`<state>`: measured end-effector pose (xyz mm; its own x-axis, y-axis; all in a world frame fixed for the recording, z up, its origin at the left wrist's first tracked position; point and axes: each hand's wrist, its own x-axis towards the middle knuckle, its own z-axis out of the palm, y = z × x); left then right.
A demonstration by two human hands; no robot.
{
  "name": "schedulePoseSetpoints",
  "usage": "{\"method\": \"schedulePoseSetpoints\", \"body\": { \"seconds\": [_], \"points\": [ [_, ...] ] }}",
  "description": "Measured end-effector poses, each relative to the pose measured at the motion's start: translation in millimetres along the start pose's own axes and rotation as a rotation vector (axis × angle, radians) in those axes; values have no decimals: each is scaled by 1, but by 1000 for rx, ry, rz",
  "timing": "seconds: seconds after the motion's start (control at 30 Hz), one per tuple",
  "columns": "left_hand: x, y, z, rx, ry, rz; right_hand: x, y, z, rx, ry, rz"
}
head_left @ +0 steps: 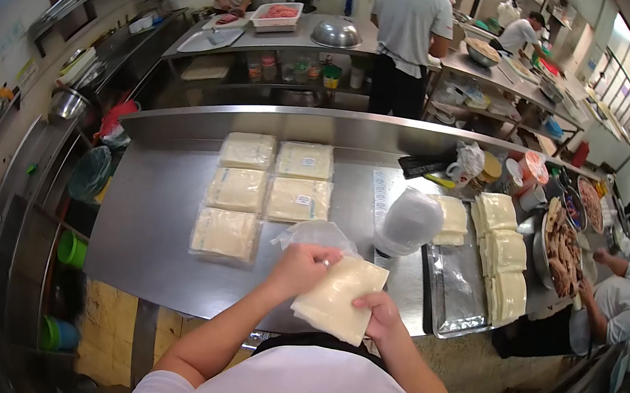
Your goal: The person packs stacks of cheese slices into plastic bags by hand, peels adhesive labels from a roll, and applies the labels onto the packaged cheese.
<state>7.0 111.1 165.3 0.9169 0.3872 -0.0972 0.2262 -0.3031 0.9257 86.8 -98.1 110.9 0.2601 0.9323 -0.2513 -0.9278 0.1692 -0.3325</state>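
Note:
Near the front edge of the steel table, my right hand (382,313) grips a stack of pale square dough sheets (337,299), thumb on top. My left hand (304,269) is closed at the upper left of that stack, pinching a clear plastic bag (318,235) that spreads out beyond the knuckles. Whether its fingers also hold the sheets is hidden. Several bagged stacks of sheets (299,198) lie in two columns to the left, some with small printed labels. Unwrapped stacks (505,252) sit to the right, by a metal tray (460,291).
A bundle of clear plastic bags (411,221) stands beside a strip of labels (379,197). A large bowl of brown food pieces (555,248) is at the right, near a co-worker (628,297). A raised steel ledge (301,123) bounds the table's back.

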Motion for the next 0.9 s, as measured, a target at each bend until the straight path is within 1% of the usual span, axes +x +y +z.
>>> {"method": "schedulePoseSetpoints", "body": {
  "seconds": [0.03,0.1,0.13,0.23,0.33,0.43,0.53,0.63,0.73,0.83,0.9],
  "points": [
    [-7,-6,-6,55,-12,49,8,5,-4,13,-3,19],
    [-22,-22,-17,172,-36,145,19,16,-8,0,91,-32],
    [-27,-34,-22,174,20,209,23,21,-9,-2,138,-61],
    [-38,-63,-32,334,150,180,33,33,-14,21,213,-101],
    [-51,-89,-30,365,174,38,41,45,-14,29,262,-151],
    [-59,-95,-20,379,221,22,51,58,-7,-54,444,-219],
    [-60,-89,-16,375,267,44,55,60,-6,-69,507,-229],
    [-64,-84,-9,474,231,0,60,57,-20,-33,460,-259],
    [-52,-90,1,518,218,-20,59,49,-16,-137,546,-257],
    [-40,-84,4,534,283,-9,63,46,-36,-123,512,-245],
    [-42,-78,16,506,270,43,66,39,-46,-30,505,-258]
  ]
}}
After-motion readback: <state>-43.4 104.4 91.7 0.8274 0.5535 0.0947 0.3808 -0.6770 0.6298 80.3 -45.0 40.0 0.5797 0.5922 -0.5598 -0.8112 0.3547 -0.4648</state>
